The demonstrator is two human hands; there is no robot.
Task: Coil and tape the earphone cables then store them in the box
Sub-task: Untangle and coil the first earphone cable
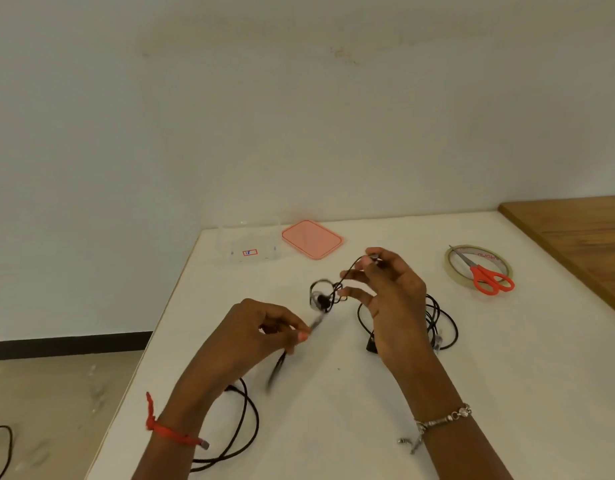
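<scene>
Head view: above the white table (333,393), the left hand (261,334) pinches a thin black earphone cable (337,289), blurred and tangled in 1 small loop; the right hand (385,289) grips its other end, well short of the clear box (247,245).

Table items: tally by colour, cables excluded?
Orange-red: 1, scissors
Pink: 1, lid
Clear: 1, box
Pale yellowish: 1, tape roll
Total: 4
</scene>
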